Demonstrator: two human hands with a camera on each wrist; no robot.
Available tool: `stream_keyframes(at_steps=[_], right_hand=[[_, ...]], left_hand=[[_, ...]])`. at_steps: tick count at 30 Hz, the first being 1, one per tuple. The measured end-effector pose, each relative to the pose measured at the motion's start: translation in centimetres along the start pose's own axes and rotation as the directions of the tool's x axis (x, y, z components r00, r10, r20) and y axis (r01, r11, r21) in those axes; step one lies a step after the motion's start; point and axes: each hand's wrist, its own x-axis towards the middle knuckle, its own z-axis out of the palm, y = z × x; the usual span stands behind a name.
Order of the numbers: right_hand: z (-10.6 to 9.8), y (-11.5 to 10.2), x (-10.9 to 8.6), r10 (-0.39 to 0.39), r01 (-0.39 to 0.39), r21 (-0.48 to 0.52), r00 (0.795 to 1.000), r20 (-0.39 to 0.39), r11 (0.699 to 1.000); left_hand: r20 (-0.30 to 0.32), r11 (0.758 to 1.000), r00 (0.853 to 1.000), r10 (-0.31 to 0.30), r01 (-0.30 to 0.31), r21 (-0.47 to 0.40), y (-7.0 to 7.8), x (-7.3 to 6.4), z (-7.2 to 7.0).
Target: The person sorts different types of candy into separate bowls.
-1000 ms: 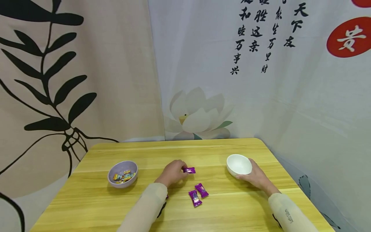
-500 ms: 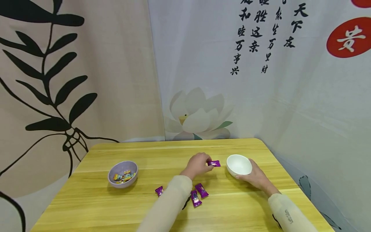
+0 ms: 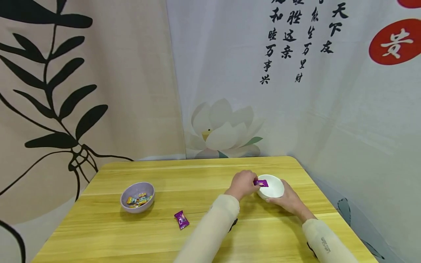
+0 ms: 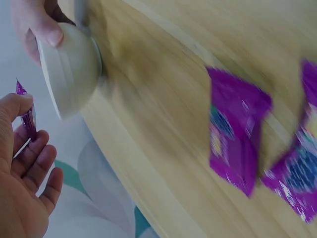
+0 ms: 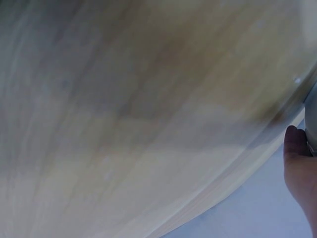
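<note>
Tabletop [image 3: 204, 175] below, purple candy [image 3: 262, 183] juts from the left grip [image 3: 243, 185].

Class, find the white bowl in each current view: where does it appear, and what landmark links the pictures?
Head: the white bowl is right of centre, below mid-height.
Left wrist: the white bowl is at upper left, side-on.
Right wrist: only part of the white bowl shows, at the right edge.
Shared landmark: the right hand, beside it each time.
</note>
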Motion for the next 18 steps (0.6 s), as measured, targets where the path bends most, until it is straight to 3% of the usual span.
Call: stream_keyframes(at_steps=[5, 9, 13, 18], right_hand=[[-0.1, 0.0, 0.0, -0.007, 0.007, 0.007, 1.000, -0.007, 1.000], [-0.1, 0.0, 0.0, -0.020, 0.021, 0.009, 1.000, -0.018, 1.000], [0.0, -0.2, 0.0, -0.020, 0.020, 0.010, 1.000, -0.018, 1.000], [0.0, -0.1, -0.1, -0.012, 0.012, 0.014, 1.000, -0.026, 1.000]], left_hand=[[0.024, 1.000, 1.000, -0.004, 0.004, 0.031, 1.5, 0.7, 0.6], [0.041, 0.999, 0.999, 0.007, -0.009, 0.052, 1.7, 0.6, 0.8], [0.071, 0.998, 0.997, 0.008, -0.012, 0.065, 0.5, 0.1, 0.4], [0.103, 0.999, 0.994, 0.019, -0.024, 0.043, -2.4, -0.5, -0.4]])
